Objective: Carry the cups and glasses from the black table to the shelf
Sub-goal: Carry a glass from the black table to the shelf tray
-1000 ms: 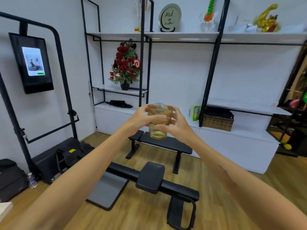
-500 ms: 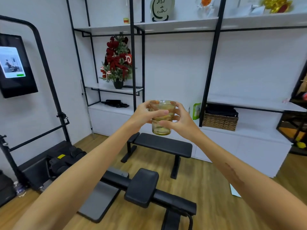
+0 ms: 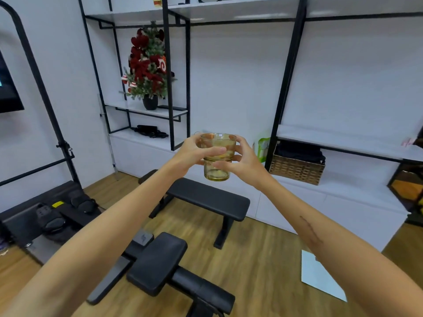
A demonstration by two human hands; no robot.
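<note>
Amber glass upright in mid-air before us, our left hand and right hand curling their fingers round its sides, black bench on the floor below, shelf beyond, wicker basket right, small Christmas tree far left

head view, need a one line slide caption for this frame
Both hands, left and right, hold an amber glass tumbler toward the white shelf.
</note>
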